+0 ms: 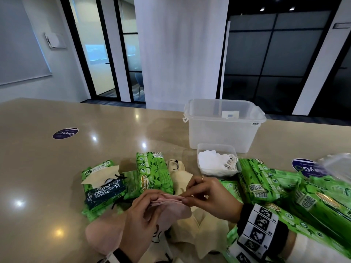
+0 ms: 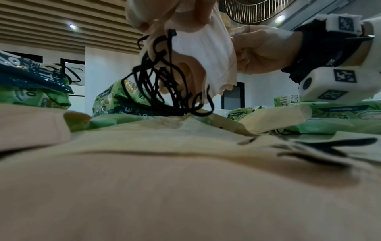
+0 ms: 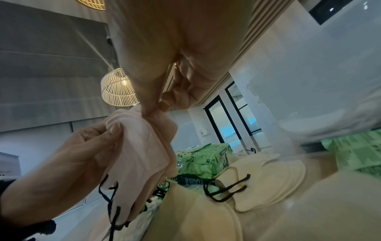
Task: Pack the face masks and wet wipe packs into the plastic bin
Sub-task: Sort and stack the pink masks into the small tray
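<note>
While green wet wipe packs (image 1: 98,188) lie at the left of the beige tabletop (image 1: 38,168), one of them under a cream face mask (image 1: 103,176), the left hand (image 1: 140,223) grips a stack of pink face masks (image 1: 167,201) above the near edge, their black ear loops (image 2: 164,84) dangling. Just right of it, the right hand (image 1: 207,196) pinches the stack's edge between thumb and fingertips, over loose cream masks (image 1: 191,228). Farther right, a small tub of white masks (image 1: 218,164) stands just before the clear plastic bin (image 1: 224,126), with more green packs (image 1: 266,181) beside it.
</note>
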`<control>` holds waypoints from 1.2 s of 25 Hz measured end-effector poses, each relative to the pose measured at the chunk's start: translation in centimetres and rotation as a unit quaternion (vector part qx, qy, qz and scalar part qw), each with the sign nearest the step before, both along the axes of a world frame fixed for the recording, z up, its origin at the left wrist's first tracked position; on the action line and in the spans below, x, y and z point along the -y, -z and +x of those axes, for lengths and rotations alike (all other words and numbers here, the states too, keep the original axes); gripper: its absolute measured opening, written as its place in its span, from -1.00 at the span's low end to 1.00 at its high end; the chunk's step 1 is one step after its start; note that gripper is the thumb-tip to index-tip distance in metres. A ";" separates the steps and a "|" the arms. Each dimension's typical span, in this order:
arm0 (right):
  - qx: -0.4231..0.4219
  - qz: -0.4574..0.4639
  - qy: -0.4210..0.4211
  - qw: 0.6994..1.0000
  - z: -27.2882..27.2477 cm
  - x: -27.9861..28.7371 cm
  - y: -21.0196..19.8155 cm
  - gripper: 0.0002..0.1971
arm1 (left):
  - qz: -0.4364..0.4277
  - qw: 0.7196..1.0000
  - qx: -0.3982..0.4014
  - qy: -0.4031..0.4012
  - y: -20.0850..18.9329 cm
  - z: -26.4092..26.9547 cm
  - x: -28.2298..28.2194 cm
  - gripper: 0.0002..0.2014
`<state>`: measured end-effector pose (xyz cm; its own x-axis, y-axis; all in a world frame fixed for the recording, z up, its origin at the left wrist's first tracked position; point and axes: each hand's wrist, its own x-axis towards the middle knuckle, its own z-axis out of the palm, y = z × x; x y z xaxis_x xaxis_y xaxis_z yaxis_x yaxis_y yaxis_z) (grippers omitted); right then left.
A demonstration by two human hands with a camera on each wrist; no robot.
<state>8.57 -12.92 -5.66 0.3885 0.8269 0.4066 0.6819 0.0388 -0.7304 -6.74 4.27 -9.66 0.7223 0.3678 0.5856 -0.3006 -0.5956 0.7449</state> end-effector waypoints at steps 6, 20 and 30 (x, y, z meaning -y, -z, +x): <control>-0.035 -0.016 -0.009 0.999 0.5 -0.1 0.2 -0.90 | -0.022 0.999 0.013 0.033 -0.7 -0.2 0.5 -0.85; -0.011 -0.125 -0.014 0.992 -1.0 0.8 0.8 -0.60 | -0.072 0.997 0.016 0.023 -0.4 -0.4 0.5 -0.91; -0.234 -0.001 0.028 0.972 -3.4 2.0 1.8 -0.88 | -0.176 0.978 -0.038 0.102 -2.3 0.0 2.8 -0.76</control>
<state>5.18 -14.88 -7.50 0.5753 0.7992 0.1738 0.2768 0.0097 -0.9609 -6.74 1.52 -7.32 0.8379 0.3814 0.3905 -0.3227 -0.2310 0.9179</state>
